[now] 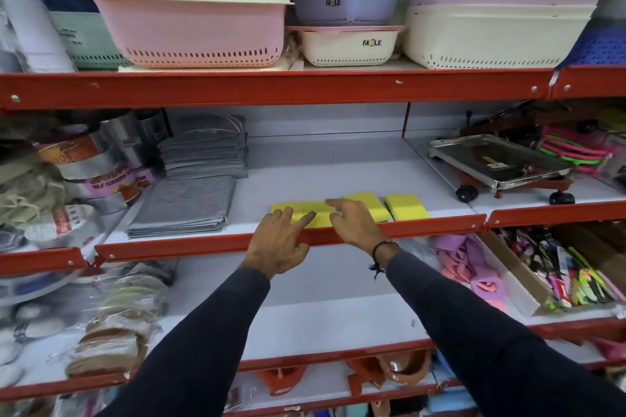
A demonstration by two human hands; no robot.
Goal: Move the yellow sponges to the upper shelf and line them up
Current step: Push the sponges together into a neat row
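Observation:
Several yellow sponges lie in a row along the front of the middle white shelf (305, 173). The two on the left (306, 207) sit side by side and touch. A third yellow sponge (369, 203) and a fourth (404, 205) lie to the right with small gaps. My left hand (279, 242) hovers over the shelf's red front lip, fingers spread, fingertips on the leftmost sponges. My right hand (352, 222) has its fingers apart, the index finger resting across the second sponge. Neither hand grips anything.
Grey folded cloths (184, 203) lie left of the sponges, a steel tray on wheels (498, 162) to the right. Plastic baskets (193, 34) fill the shelf above. The shelf below holds wrapped packs (118, 325) at left and pink items (471, 264) at right.

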